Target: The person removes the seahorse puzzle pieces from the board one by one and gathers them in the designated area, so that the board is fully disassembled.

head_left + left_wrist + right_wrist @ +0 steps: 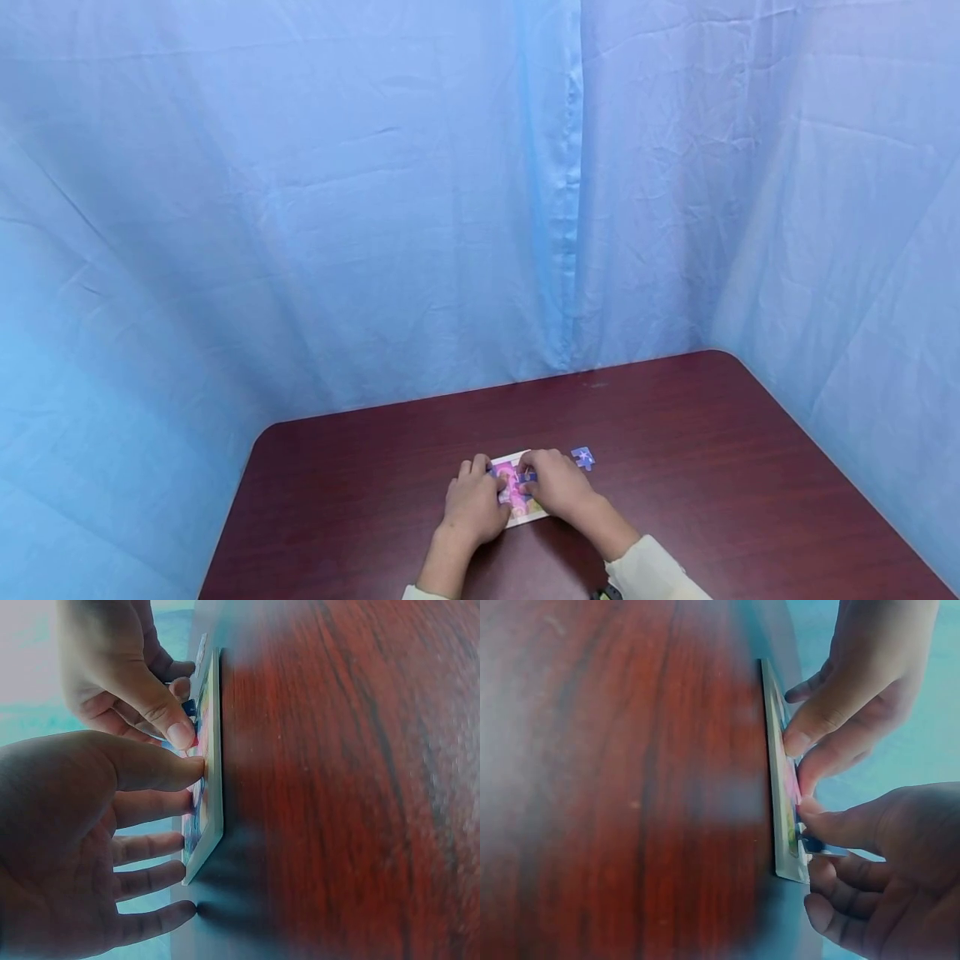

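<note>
A small jigsaw puzzle with a pink, colourful picture sits in a pale-framed tray flat on the table, between both hands. My left hand rests on its left side; in the left wrist view the thumb and several fairly straight fingers touch the puzzle face and edge. Over the right part, my right hand pinches a dark blue puzzle piece between thumb and fingers, tilted up from the tray. Part of the picture is hidden under the hands.
One loose blue puzzle piece with a pale star shape lies on the table just beyond the right hand. The dark red wooden table has rounded far corners. Blue curtains hang behind it and at both sides.
</note>
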A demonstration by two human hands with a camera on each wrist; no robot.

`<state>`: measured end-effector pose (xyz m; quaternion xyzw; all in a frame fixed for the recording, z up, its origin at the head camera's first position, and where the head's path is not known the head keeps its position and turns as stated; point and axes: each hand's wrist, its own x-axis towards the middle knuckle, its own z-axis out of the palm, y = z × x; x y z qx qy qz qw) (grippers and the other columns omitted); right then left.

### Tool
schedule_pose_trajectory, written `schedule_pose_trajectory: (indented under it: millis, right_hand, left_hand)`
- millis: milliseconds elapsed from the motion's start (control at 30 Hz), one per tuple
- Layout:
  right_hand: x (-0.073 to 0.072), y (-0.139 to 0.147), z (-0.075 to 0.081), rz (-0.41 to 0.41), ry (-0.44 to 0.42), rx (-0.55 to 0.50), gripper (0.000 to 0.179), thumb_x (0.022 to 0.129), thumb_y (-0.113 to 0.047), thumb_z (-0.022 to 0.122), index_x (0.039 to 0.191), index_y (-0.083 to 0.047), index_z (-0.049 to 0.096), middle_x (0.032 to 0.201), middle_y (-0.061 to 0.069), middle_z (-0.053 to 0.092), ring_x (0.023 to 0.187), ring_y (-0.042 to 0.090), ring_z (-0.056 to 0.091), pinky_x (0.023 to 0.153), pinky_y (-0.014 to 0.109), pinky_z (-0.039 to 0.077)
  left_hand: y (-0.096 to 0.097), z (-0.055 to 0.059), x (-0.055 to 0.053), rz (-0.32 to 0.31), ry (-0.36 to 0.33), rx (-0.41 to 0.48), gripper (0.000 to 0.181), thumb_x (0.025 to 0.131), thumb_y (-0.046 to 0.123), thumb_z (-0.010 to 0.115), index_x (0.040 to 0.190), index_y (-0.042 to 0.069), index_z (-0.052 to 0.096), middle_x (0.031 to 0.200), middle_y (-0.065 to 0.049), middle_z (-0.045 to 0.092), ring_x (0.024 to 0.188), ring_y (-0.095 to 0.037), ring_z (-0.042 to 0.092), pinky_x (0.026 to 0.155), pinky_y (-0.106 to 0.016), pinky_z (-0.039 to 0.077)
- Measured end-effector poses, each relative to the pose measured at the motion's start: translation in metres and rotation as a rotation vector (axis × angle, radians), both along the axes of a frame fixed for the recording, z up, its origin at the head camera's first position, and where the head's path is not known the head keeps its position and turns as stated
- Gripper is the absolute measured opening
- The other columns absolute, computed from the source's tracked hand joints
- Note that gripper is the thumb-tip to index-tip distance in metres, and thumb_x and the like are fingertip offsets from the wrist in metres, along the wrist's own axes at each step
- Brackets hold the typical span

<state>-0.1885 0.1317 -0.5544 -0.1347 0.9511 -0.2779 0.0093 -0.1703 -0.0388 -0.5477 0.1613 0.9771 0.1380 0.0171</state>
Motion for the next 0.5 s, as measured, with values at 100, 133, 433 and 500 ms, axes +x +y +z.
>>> schedule_pose_trajectory:
  millis: [100, 133, 433, 500]
  right_hand:
    - [0.002, 0.0, 0.0, 0.006, 0.018, -0.016, 0.013, 0.088, -0.002, 0.08, 0.096, -0.011, 0.074, 0.082, 0.0, 0.071, 0.062, 0.008, 0.05, 0.059, 0.028, 0.044]
    - [0.002, 0.001, -0.001, 0.008, 0.02, -0.025, 0.013, 0.089, -0.002, 0.079, 0.097, -0.011, 0.074, 0.081, -0.001, 0.07, 0.061, 0.008, 0.048, 0.058, 0.027, 0.043]
    - [-0.001, 0.008, -0.006, -0.017, 0.071, -0.082, 0.013, 0.09, -0.001, 0.079, 0.098, -0.011, 0.075, 0.087, 0.001, 0.075, 0.071, 0.007, 0.055, 0.065, 0.026, 0.046]
    - [-0.001, 0.011, -0.005, -0.015, 0.072, -0.097, 0.014, 0.09, 0.001, 0.077, 0.098, -0.01, 0.074, 0.086, 0.001, 0.074, 0.073, 0.008, 0.057, 0.066, 0.027, 0.048]
  left_hand:
    - [0.0, -0.001, 0.0, 0.006, -0.006, 0.003, 0.032, 0.087, 0.027, 0.077, 0.117, 0.017, 0.082, 0.13, -0.011, 0.061, 0.114, -0.028, 0.056, 0.088, -0.051, 0.054]
    - [0.0, -0.002, -0.001, 0.008, -0.005, 0.003, 0.031, 0.088, 0.027, 0.077, 0.117, 0.017, 0.082, 0.13, -0.011, 0.061, 0.114, -0.028, 0.056, 0.088, -0.051, 0.054]
    - [0.0, 0.0, 0.001, 0.009, -0.013, 0.011, 0.031, 0.088, 0.027, 0.077, 0.116, 0.017, 0.082, 0.132, -0.011, 0.061, 0.114, -0.029, 0.056, 0.088, -0.051, 0.053]
    - [0.0, 0.001, 0.002, 0.008, -0.009, 0.017, 0.031, 0.087, 0.027, 0.078, 0.116, 0.017, 0.082, 0.131, -0.011, 0.061, 0.114, -0.029, 0.056, 0.088, -0.051, 0.052]
